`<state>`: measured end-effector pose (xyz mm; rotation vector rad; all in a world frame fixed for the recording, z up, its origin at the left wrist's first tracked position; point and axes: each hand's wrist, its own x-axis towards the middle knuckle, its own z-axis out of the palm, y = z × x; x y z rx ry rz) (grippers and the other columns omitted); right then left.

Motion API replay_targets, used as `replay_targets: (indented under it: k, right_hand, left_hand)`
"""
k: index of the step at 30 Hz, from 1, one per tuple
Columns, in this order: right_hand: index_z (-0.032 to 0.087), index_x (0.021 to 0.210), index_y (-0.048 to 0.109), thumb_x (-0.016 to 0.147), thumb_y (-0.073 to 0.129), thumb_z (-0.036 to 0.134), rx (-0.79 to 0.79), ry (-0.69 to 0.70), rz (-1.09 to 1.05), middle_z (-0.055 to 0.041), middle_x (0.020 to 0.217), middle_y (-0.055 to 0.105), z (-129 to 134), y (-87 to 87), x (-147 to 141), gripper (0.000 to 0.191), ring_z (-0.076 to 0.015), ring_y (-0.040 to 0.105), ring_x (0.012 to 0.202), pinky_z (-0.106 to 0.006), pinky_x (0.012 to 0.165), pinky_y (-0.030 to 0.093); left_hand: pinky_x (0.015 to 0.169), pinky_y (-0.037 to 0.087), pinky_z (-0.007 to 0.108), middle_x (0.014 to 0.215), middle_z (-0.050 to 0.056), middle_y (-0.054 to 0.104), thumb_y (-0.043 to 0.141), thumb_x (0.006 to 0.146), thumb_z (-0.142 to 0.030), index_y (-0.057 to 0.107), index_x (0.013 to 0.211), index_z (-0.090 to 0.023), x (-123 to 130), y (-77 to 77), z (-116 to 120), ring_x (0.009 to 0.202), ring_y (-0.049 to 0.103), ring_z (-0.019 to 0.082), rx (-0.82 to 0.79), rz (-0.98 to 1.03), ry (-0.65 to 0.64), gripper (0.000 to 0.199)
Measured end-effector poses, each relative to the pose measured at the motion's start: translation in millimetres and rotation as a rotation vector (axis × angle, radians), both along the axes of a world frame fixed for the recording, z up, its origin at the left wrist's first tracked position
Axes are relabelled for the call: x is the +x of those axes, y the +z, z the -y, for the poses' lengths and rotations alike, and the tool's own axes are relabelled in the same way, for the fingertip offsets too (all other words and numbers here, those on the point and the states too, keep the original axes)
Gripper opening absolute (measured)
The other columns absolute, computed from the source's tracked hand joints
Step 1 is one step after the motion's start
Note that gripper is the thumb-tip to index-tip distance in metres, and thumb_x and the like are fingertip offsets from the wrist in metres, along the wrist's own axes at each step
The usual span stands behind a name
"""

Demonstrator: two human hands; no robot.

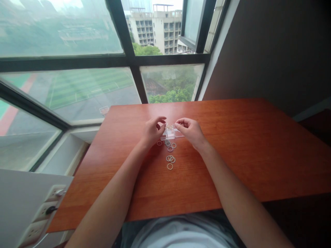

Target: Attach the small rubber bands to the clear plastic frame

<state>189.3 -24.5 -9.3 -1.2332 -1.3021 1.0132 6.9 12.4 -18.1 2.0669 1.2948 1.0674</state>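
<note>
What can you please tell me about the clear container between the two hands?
The small container is transparent and looks like plastic, with a flat clear piece, perhaps its lid, extending toward the right hand. It sits on the wooden table; pale rings show within its outline, and others lie by its near edge. Whether that or the left hand touches it is unclear.

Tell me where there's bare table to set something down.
Widest: table right of the right forearm. Also free: between left forearm and left edge, and from the nearest ring to the front edge, between the forearms. Crowded: between left hand and right hand at the clear box, and nearer in among the other rings.
</note>
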Motion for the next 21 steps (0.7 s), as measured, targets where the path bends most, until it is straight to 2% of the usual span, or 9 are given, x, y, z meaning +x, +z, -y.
replay_targets:
  k: [3, 6, 9, 11, 12, 14, 17, 21]
  right_hand:
    - [0.016, 0.082, 0.067, 0.074, 0.068, 0.045, -0.018, 0.046, 0.023, 0.0018, 0.067, 0.057, 2.1, 4.1, 1.5, 0.030, -0.0102, 0.046, 0.059, -0.023, 0.054, 0.035]
    - [0.016, 0.085, 0.069, 0.077, 0.065, 0.040, -0.024, 0.180, 0.149, 0.0031, 0.064, 0.056, 11.2, 17.6, 3.9, 0.026, -0.0096, 0.044, 0.057, -0.023, 0.053, 0.033]
    - [0.017, 0.086, 0.072, 0.080, 0.062, 0.030, -0.033, 0.465, 0.348, 0.0048, 0.058, 0.052, 24.3, 33.4, 5.3, 0.018, -0.0090, 0.043, 0.055, -0.022, 0.052, 0.031]
    - [0.018, 0.085, 0.073, 0.079, 0.062, 0.023, -0.034, 0.656, 0.503, 0.0032, 0.065, 0.059, 30.9, 39.0, 4.8, 0.014, -0.0092, 0.049, 0.060, -0.021, 0.055, 0.035]
    - [0.018, 0.085, 0.074, 0.078, 0.062, 0.019, -0.040, 0.704, 0.592, 0.0023, 0.069, 0.062, 32.9, 39.6, 4.3, 0.014, -0.0094, 0.052, 0.062, -0.020, 0.057, 0.036]
    - [0.019, 0.087, 0.075, 0.075, 0.062, 0.016, -0.072, 0.738, 0.730, 0.0010, 0.076, 0.068, 34.3, 37.4, 3.1, 0.018, -0.0102, 0.056, 0.068, -0.020, 0.060, 0.038]
    - [0.020, 0.091, 0.075, 0.074, 0.063, 0.017, -0.112, 0.749, 0.820, 0.0003, 0.084, 0.071, 32.8, 30.5, 1.8, 0.021, -0.0113, 0.060, 0.073, -0.019, 0.062, 0.039]
    - [0.020, 0.086, 0.074, 0.074, 0.060, 0.015, -0.085, 0.775, 0.869, 0.0005, 0.080, 0.071, 31.6, 25.2, -0.8, 0.018, -0.0111, 0.059, 0.068, -0.020, 0.058, 0.038]
  left_hand:
    - [0.062, 0.048, 0.023, 0.096, 0.005, 0.073, 0.060, 0.080, -0.020, 0.068, 0.110, -0.019, -3.1, 0.1, -0.9, 0.064, 0.060, 0.011, -0.004, -0.011, 0.013, 0.030]
    - [0.062, 0.048, 0.023, 0.096, 0.005, 0.073, 0.059, 0.082, -0.022, 0.069, 0.107, -0.018, -5.5, 1.1, -0.8, 0.064, 0.060, 0.011, 0.009, -0.008, 0.020, 0.027]
    - [0.062, 0.048, 0.022, 0.095, 0.005, 0.073, 0.059, 0.083, -0.022, 0.069, 0.105, -0.018, -7.1, 2.7, -0.2, 0.064, 0.060, 0.011, 0.028, 0.004, 0.023, 0.025]
    - [0.061, 0.048, 0.022, 0.095, 0.004, 0.073, 0.059, 0.082, -0.021, 0.069, 0.103, -0.018, -7.9, 3.1, -0.2, 0.064, 0.060, 0.011, 0.041, 0.013, 0.025, 0.024]
    - [0.060, 0.048, 0.021, 0.094, 0.004, 0.073, 0.059, 0.082, -0.020, 0.069, 0.103, -0.018, -8.2, 3.1, -0.4, 0.063, 0.059, 0.010, 0.048, 0.016, 0.027, 0.023]
    - [0.058, 0.047, 0.021, 0.091, 0.004, 0.073, 0.059, 0.082, -0.020, 0.070, 0.101, -0.018, -8.7, 2.5, -1.1, 0.062, 0.059, 0.010, 0.060, 0.017, 0.031, 0.022]
    - [0.057, 0.047, 0.021, 0.089, 0.003, 0.073, 0.060, 0.082, -0.020, 0.070, 0.100, -0.018, -9.0, 1.2, -2.1, 0.061, 0.059, 0.010, 0.079, 0.017, 0.030, 0.021]
    - [0.057, 0.047, 0.021, 0.091, 0.003, 0.074, 0.060, 0.082, -0.019, 0.071, 0.100, -0.018, -9.2, 0.5, -2.2, 0.061, 0.059, 0.010, 0.083, 0.009, 0.018, 0.021]
